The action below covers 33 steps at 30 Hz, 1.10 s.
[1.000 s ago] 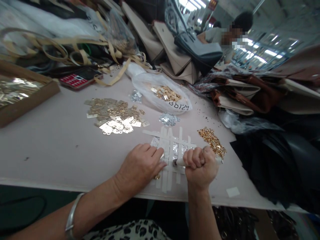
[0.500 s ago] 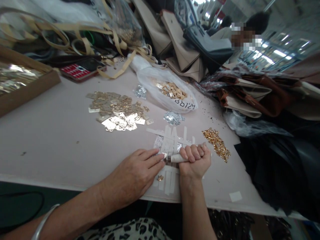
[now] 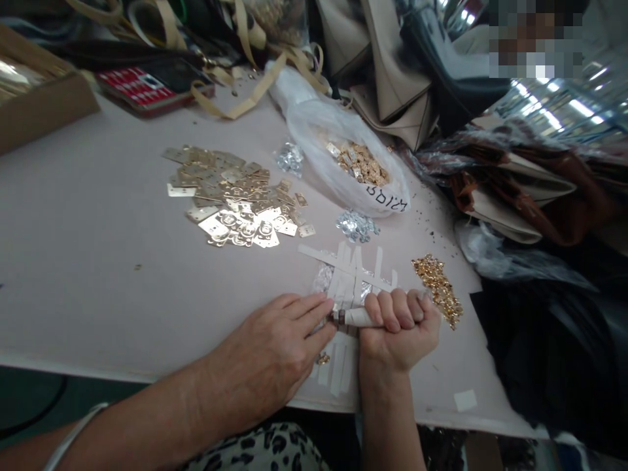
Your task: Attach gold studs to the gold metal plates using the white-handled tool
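Note:
My right hand [image 3: 400, 320] is wrapped in a fist round the white-wrapped handle of a hand tool [image 3: 360, 318], which lies nearly level and points left. A dark metal collar shows at its front; the tip is hidden by my left fingers. My left hand [image 3: 289, 333] rests palm down, its fingers together and pinching at that tip; whatever small piece they hold cannot be made out. Under both hands is a patch of white tape strips [image 3: 346, 278] over clear plastic on the table. A few small gold pieces [image 3: 322, 358] lie just below my left fingertips.
Beyond my hands lie a pile of flat gold metal plates [image 3: 240, 196], silver pieces [image 3: 357, 226] and a white plastic bag [image 3: 314, 131] of gold parts. Small gold fittings [image 3: 438, 288] are at right. Bags [image 3: 520, 190], black material [image 3: 534, 347] and a cardboard box [image 3: 53, 108] border the table.
My view has shifted, so the piles sit higher and further right. A small pale piece seen at my left fingertips is now covered by the fingers. Both hands stay together at the tool.

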{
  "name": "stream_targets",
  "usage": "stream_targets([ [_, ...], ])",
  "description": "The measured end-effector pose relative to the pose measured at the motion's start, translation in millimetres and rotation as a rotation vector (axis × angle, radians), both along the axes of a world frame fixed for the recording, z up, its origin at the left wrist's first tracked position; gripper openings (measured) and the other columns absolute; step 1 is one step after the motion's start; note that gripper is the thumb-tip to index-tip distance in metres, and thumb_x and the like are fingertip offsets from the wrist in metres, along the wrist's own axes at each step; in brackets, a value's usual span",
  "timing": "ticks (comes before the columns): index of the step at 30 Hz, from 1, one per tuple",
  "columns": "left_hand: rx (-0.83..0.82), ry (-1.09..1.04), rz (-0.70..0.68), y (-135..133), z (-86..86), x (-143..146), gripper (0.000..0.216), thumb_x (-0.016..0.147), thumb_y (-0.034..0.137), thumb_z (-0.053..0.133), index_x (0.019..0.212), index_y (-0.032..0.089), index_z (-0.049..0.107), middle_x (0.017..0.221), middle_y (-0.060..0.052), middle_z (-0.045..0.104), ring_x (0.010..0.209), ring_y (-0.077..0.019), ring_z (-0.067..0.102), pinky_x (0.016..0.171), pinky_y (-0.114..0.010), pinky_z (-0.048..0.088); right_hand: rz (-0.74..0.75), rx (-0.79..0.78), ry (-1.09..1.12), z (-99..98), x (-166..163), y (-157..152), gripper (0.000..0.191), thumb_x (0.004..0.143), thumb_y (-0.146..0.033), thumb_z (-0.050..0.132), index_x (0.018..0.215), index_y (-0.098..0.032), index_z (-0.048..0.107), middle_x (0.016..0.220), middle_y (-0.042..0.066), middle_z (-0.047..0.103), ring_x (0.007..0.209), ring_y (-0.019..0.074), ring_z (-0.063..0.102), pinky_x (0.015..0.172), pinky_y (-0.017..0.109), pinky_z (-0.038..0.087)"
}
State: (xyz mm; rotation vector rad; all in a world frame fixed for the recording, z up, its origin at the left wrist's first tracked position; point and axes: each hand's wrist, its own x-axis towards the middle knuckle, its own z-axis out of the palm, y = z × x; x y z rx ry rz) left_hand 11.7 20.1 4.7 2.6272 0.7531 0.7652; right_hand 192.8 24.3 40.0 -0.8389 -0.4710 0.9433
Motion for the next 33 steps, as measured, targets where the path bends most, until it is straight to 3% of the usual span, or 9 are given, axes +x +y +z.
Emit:
stream_targets([
  [6, -0.053, -0.043, -0.037, 2, 0.6, -1, 0.026, 0.095, 0.017, 0.049, 0.111, 0.014, 0.068, 0.130, -0.015, 0.067, 0.127, -0.0293, 0.058, 0.102, -0.044, 0.052, 0.200, 0.142, -0.322, 11.7, -28, -4, 0.041, 0.094, -0.024, 0.046, 0.059, -0.022, 0.024, 0.045, -0.011, 0.020, 0.035, 0.0050, 0.019, 0.040, 0.021, 0.029],
  [11, -0.102, -0.112, -0.033, 1, 3.0, -7, 0.020, 0.095, 0.012, 0.047, 0.099, 0.013, 0.066, 0.137, -0.018, 0.058, 0.132, -0.0275, 0.052, 0.111, -0.042, 0.048, 0.296, 0.117, -0.451, 17.8, -34, 0, 0.042, 0.094, -0.024, 0.052, 0.058, -0.023, 0.030, 0.046, -0.010, 0.028, 0.037, 0.0058, 0.027, 0.040, 0.023, 0.029],
  [20, -0.104, -0.128, 0.046, 1, 12.0, -8, 0.012, 0.091, 0.007, 0.052, 0.086, 0.013, 0.061, 0.109, -0.014, 0.061, 0.106, -0.0262, 0.057, 0.094, -0.042, 0.055, 0.387, -0.149, -0.990, 23.5, -3, -2, 0.027, 0.087, -0.038, 0.062, 0.067, -0.021, 0.057, 0.052, -0.004, 0.050, 0.047, 0.0112, 0.047, 0.048, 0.026, 0.042],
  [26, -0.088, -0.131, 0.065, 0, 9.0, -11, 0.012, 0.092, 0.008, 0.052, 0.088, 0.014, 0.061, 0.109, -0.012, 0.061, 0.103, -0.0257, 0.057, 0.090, -0.042, 0.055, 0.371, -0.350, -1.307, 30.5, 11, -12, 0.019, 0.088, -0.035, 0.062, 0.081, -0.020, 0.071, 0.064, -0.001, 0.066, 0.058, 0.0141, 0.058, 0.058, 0.027, 0.047],
  [31, -0.082, -0.141, 0.077, -4, 5.9, -13, 0.015, 0.095, 0.011, 0.049, 0.089, 0.016, 0.062, 0.102, -0.009, 0.063, 0.099, -0.0240, 0.059, 0.089, -0.042, 0.054, 0.559, -0.454, -1.642, 22.3, 13, -16, 0.020, 0.084, -0.023, 0.068, 0.102, -0.024, 0.074, 0.099, 0.004, 0.075, 0.093, 0.0202, 0.068, 0.086, 0.032, 0.049],
  [33, -0.100, -0.137, 0.084, -6, 5.3, -13, 0.016, 0.095, 0.011, 0.048, 0.090, 0.018, 0.062, 0.102, -0.008, 0.063, 0.097, -0.0237, 0.059, 0.088, -0.041, 0.054, 0.629, -0.495, -1.671, 20.4, 12, -16, 0.015, 0.085, -0.022, 0.066, 0.098, -0.024, 0.074, 0.095, 0.003, 0.075, 0.092, 0.0200, 0.068, 0.084, 0.031, 0.048],
])
